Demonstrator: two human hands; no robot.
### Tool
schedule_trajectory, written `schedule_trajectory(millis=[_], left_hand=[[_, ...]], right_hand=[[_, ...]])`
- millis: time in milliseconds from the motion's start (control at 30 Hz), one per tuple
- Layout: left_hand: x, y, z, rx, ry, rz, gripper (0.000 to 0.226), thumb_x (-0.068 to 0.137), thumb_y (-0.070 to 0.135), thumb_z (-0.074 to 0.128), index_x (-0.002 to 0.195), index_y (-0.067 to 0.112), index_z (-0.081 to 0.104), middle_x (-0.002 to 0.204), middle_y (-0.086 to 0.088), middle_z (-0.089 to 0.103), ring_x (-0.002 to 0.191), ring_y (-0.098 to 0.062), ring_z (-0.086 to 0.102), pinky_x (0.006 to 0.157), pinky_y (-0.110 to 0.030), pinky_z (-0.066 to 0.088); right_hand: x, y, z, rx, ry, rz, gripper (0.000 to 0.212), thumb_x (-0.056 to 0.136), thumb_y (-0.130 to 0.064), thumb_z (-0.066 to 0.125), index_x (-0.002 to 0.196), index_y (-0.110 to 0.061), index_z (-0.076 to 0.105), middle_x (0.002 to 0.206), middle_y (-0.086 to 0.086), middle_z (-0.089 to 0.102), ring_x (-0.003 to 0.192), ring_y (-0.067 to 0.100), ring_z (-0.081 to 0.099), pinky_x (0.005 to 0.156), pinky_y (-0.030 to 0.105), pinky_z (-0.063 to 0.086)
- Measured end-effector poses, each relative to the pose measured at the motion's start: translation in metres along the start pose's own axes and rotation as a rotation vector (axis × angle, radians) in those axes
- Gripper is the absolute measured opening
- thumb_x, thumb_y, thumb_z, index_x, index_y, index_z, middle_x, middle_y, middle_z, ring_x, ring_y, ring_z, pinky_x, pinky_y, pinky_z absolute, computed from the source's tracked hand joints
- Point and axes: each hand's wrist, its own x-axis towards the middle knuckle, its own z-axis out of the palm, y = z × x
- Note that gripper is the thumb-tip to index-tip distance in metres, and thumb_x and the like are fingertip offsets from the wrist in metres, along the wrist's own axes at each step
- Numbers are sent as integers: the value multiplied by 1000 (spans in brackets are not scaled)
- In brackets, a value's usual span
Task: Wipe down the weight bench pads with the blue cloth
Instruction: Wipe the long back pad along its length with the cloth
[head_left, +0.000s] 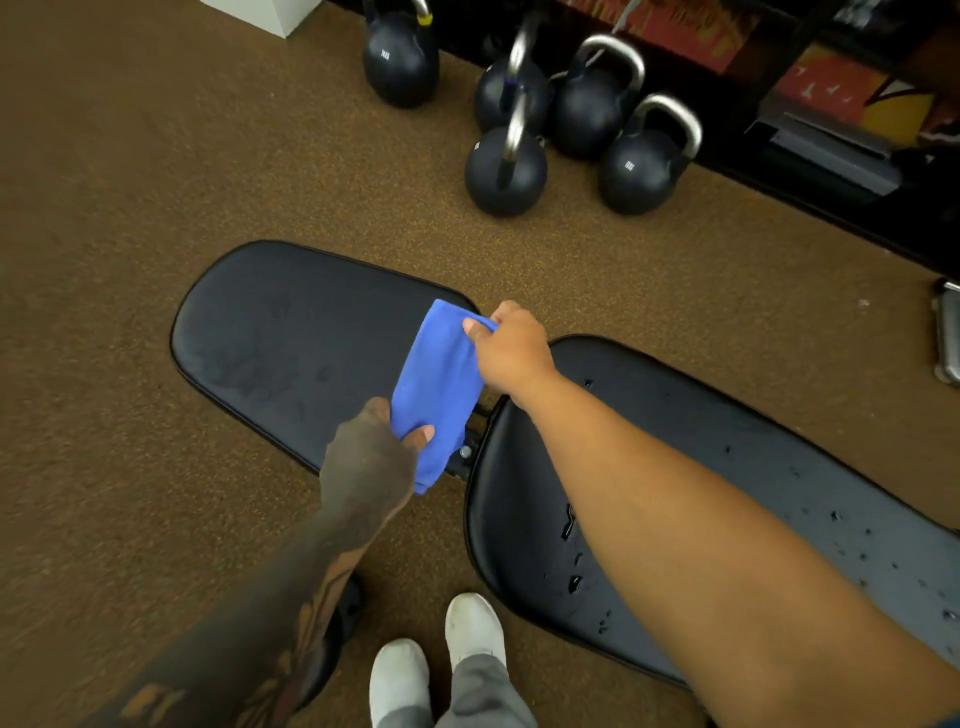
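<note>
A folded blue cloth (436, 384) is stretched between both hands above the gap between two black bench pads. My left hand (371, 457) pinches its near end, and my right hand (511, 348) grips its far end. The left pad (291, 343) shows faint damp smears. The right pad (524, 519) carries scattered water droplets and lies partly under my right forearm. A bolt of the bench frame shows in the gap under the cloth.
Several black kettlebells (506, 171) stand on the brown floor beyond the bench. A dark rack (831, 156) runs along the back right. A metal part (948, 332) sits at the right edge. My white shoes (441, 660) stand by the bench's near side.
</note>
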Motion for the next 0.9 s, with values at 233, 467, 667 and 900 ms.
schedule_trajectory(millis=[233, 467, 667, 900], left_hand=[[-25, 1, 19, -230, -99, -15, 33, 82, 31, 74, 73, 8, 51, 70, -5, 57, 63, -21, 49, 55, -30, 38], [-60, 21, 68, -304, -208, -24, 30, 83, 30, 75, 74, 15, 51, 75, -4, 63, 63, -14, 54, 54, -23, 37], [-89, 20, 85, 341, 34, 239, 46, 80, 57, 66, 97, 15, 59, 97, -6, 59, 94, -26, 55, 79, -42, 43], [-59, 21, 85, -224, -117, 120, 53, 101, 29, 43, 149, 7, 34, 153, -16, 38, 140, -29, 35, 112, -35, 27]], right_hand=[[-22, 19, -24, 78, 122, 29, 32, 93, -30, 64, 76, -17, 41, 73, -2, 47, 65, 16, 45, 55, 29, 35], [-40, 56, -62, -85, 176, 52, 25, 95, -30, 62, 87, -11, 48, 74, -3, 47, 60, 9, 43, 50, 26, 30], [-54, 88, -65, -282, 214, 45, 24, 97, -27, 59, 109, -10, 48, 101, 10, 56, 93, 28, 55, 74, 43, 51], [-93, 98, -21, -556, 381, -177, 44, 98, -17, 45, 141, -7, 41, 153, 18, 31, 142, 36, 26, 116, 48, 25]])
